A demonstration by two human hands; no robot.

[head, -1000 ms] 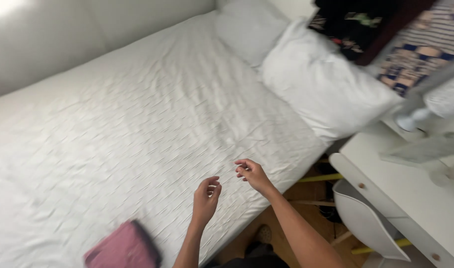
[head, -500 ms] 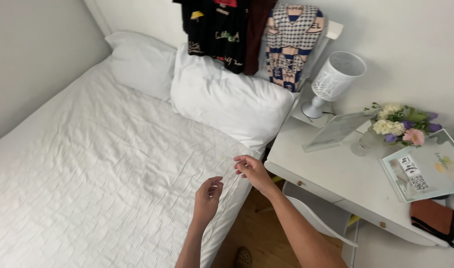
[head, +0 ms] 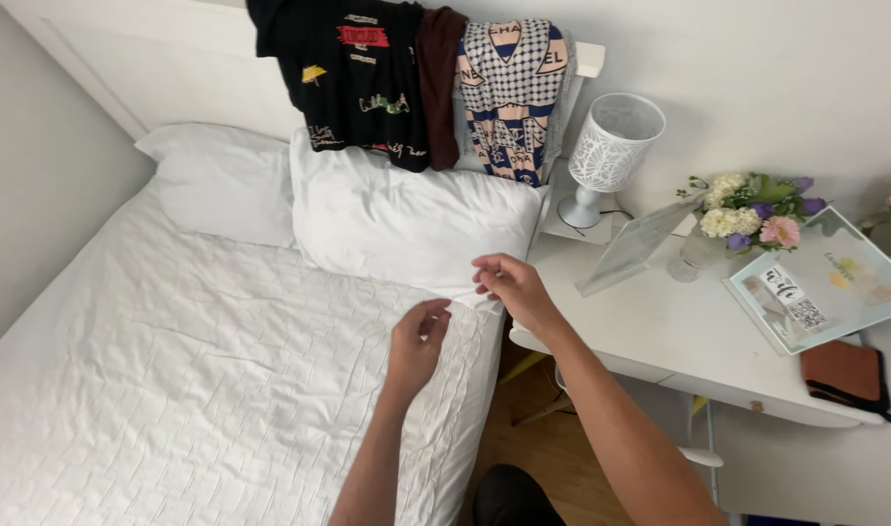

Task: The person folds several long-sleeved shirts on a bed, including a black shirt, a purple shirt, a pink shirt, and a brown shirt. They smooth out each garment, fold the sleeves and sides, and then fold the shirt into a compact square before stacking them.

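Just off the bed (head: 222, 390) edge, left hand (head: 416, 343) and right hand (head: 512, 289) hover empty.

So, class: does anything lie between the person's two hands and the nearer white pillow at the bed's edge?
Nothing visible does. The right hand hovers at the lower corner of the nearer pillow, and the left hand hangs over the white bedspread just below it, both empty.
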